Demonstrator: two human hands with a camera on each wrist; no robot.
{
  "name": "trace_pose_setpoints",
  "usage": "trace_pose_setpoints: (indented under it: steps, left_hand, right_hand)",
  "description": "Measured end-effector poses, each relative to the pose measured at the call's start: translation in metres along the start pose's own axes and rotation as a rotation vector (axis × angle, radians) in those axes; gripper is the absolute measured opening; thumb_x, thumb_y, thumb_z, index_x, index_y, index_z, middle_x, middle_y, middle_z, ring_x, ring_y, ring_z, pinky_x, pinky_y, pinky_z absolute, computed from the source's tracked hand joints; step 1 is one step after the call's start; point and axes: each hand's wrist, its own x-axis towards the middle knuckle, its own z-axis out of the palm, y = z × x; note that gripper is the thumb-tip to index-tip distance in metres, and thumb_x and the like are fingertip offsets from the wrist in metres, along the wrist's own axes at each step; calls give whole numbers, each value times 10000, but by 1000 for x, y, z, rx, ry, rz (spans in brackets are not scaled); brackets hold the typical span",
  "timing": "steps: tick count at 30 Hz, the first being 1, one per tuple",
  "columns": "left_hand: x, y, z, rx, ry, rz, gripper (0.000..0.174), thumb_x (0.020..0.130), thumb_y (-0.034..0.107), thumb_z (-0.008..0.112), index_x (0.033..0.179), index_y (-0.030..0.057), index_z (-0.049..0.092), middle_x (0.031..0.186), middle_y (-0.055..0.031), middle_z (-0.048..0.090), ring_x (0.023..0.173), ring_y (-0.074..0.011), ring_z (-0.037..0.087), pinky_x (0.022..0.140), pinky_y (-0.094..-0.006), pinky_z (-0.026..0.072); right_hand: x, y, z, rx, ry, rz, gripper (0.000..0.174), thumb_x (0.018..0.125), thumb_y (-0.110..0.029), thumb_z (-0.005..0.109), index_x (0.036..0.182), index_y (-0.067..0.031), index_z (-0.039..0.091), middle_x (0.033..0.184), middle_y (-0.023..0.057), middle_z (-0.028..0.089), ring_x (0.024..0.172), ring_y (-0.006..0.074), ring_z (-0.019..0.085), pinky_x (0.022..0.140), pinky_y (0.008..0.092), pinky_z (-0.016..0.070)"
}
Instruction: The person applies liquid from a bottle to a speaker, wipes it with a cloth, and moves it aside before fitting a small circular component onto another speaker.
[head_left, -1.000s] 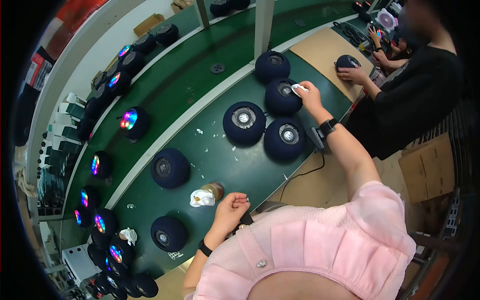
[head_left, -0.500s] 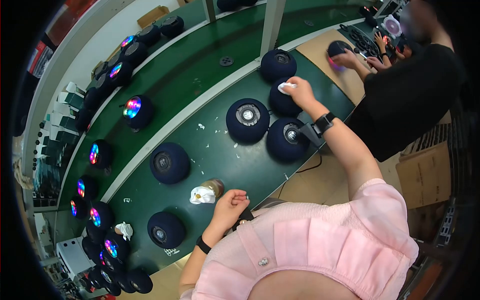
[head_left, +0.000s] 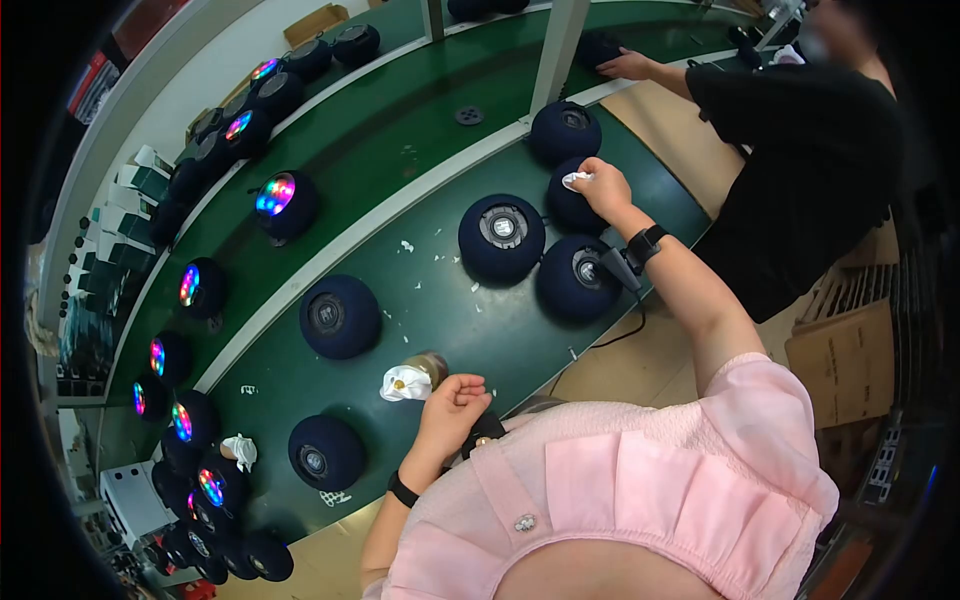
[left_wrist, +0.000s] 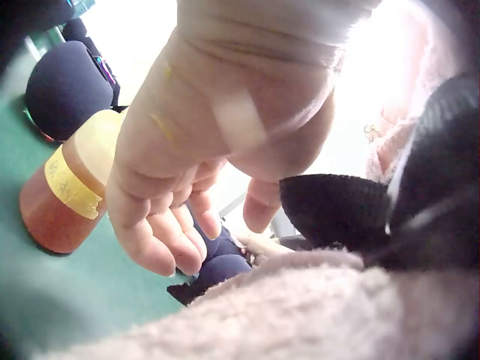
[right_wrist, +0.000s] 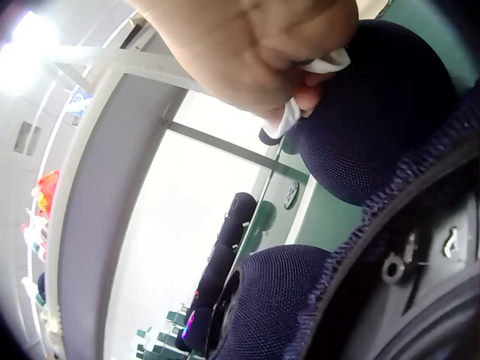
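Note:
My right hand (head_left: 608,190) pinches a small white cloth (head_left: 575,180) against the top of a navy, fabric-covered round speaker (head_left: 570,208). In the right wrist view, folds of that cloth (right_wrist: 330,61) stick out around the fingers beside the speaker's mesh (right_wrist: 382,105). More such speakers surround it, including one with a grey recessed top (head_left: 502,240) and one under my right wrist (head_left: 575,295). Near my waist, my left hand (head_left: 452,410) hangs loosely curled with nothing in it. Beside it stands a bottle of amber liquid (left_wrist: 64,199) with a yellow label; white cloth (head_left: 402,384) covers its top.
Two more speakers (head_left: 340,318) (head_left: 326,455) stand on the green table at left. A green belt (head_left: 400,150) behind a metal rail carries lit speakers (head_left: 284,205). White scraps (head_left: 407,246) lie about. A person in black (head_left: 800,160) stands at right by a brown board (head_left: 660,130).
My right hand stays at the same speaker with the cloth, shifting slightly over its top. The left hand barely moves. The person in black has moved a speaker from the board to the belt.

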Motion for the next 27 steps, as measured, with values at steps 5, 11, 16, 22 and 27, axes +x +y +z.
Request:
trace_pose_setpoints:
  steps: [5, 11, 16, 22, 27]
  left_hand:
    - [4, -2, 4, 11, -29, 8, 242, 795, 54, 649, 1019, 0, 574, 901, -46, 596, 799, -83, 561, 747, -222, 478]
    - [2, -1, 3, 34, -25, 19, 239, 796, 48, 651, 1018, 1, 574, 897, -45, 595, 792, -87, 560, 742, -224, 479]
    - [6, 0, 6, 38, -26, 10, 233, 797, 44, 648, 1013, -2, 573, 898, -45, 592, 804, -89, 560, 745, -224, 479]
    - [6, 0, 4, 44, -13, -12, 233, 798, 45, 645, 1014, -3, 572, 902, -45, 592, 797, -88, 557, 741, -222, 478]
    - [5, 0, 4, 37, -20, -12, 235, 797, 45, 644, 1016, 1, 573, 903, -43, 591, 798, -87, 557, 742, -221, 478]
  right_hand:
    - [-2, 5, 14, 0, 172, -29, 251, 748, -287, 676, 879, -81, 620, 832, 150, 648, 812, 314, 623, 730, 386, 474]
    - [-2, 14, 12, 162, 215, -68, 242, 743, -271, 680, 858, -66, 622, 858, 148, 636, 812, 310, 611, 738, 392, 470]
    - [3, 20, 20, 60, 227, -129, 218, 726, -247, 690, 842, -73, 628, 852, 119, 621, 795, 291, 604, 727, 377, 471]
    - [11, 34, 19, 659, 284, 13, 228, 769, -209, 688, 871, -18, 616, 770, 71, 626, 676, 164, 589, 637, 275, 459]
    - [16, 33, 11, 1202, 263, 260, 184, 785, -164, 693, 848, -8, 620, 763, 21, 610, 650, 76, 545, 591, 215, 429]
